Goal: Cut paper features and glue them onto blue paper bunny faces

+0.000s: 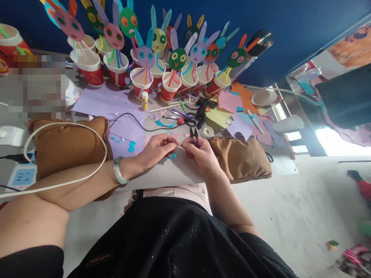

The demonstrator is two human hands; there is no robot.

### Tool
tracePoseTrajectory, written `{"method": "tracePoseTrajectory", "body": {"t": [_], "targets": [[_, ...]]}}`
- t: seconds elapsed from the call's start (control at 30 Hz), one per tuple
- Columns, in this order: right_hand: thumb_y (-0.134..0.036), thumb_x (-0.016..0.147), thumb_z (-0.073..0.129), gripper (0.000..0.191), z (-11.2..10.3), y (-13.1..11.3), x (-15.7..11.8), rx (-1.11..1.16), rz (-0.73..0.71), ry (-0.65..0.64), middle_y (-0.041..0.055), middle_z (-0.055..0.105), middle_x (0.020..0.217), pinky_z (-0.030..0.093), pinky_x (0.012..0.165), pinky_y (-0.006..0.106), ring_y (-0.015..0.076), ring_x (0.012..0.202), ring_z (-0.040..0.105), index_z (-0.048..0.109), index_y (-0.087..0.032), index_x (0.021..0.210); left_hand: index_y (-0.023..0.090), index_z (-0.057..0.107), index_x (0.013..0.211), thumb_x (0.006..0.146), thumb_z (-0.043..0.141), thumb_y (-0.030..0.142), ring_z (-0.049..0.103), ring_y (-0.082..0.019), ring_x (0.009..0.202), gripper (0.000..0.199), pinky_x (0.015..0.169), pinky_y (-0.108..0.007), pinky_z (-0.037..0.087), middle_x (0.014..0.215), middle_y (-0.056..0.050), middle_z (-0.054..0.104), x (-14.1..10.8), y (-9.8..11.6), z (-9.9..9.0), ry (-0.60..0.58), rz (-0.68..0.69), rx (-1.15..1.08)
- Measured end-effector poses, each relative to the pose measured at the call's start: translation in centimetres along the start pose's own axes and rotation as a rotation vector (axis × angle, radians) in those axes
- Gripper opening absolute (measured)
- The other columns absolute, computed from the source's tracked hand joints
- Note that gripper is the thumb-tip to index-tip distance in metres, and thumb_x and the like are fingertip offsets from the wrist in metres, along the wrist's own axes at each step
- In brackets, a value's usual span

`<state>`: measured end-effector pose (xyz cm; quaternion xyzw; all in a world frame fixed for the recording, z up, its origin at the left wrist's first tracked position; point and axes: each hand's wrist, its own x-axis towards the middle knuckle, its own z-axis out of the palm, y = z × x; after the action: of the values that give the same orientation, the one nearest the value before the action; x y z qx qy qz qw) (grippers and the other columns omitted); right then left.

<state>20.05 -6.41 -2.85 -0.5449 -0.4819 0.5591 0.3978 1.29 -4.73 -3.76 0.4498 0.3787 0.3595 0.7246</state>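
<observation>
My right hand (201, 154) is closed round small scissors (194, 138) with purple handles, their dark blades pointing away from me. Its thumb and forefinger also pinch together, close to the fingertips of my left hand (159, 150). The left fingers are pressed together in a pinch. A bit of pink (179, 143) shows between the two hands, too small to make out, and I cannot tell which fingers hold it. Just below the left fingertips lies a blue paper scrap (173, 156) on the grey table (176, 172).
Red-and-white paper cups (142, 83) with paper rabbit heads on straws stand along the back. A black glue gun (203, 111), a glue stick (144, 101) and purple paper (98, 102) lie before them. Brown cushions (243, 158) flank my hands. A white cable (106, 143) loops at left.
</observation>
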Motion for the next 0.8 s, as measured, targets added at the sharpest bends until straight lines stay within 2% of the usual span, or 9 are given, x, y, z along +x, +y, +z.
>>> {"method": "tracePoseTrajectory", "body": {"t": [0.27,0.8], "targets": [[-0.044,0.079,0.077,0.030,0.03,0.28,0.08,0.011,0.014,-0.002,-0.0061,0.041,0.056,0.021,0.049,0.025,0.0076,0.051,0.029,0.062,-0.019,0.073,0.016,0.063,0.077,0.080,0.071,0.027,0.053,-0.006,0.056,0.014,0.053,-0.019,0.041,0.067,0.001,0.063,0.06,0.03,0.09,-0.001,0.011,-0.012],[-0.041,0.080,0.074,0.029,0.26,-0.48,0.09,-0.010,-0.002,-0.035,-0.0058,0.041,0.055,0.021,0.049,0.025,0.0070,0.051,0.029,0.062,-0.018,0.069,0.016,0.062,0.076,0.082,0.066,0.028,0.051,-0.007,0.055,0.014,0.053,-0.020,0.038,0.064,0.002,0.060,-0.16,0.45,0.15,-0.004,0.017,0.027]]}}
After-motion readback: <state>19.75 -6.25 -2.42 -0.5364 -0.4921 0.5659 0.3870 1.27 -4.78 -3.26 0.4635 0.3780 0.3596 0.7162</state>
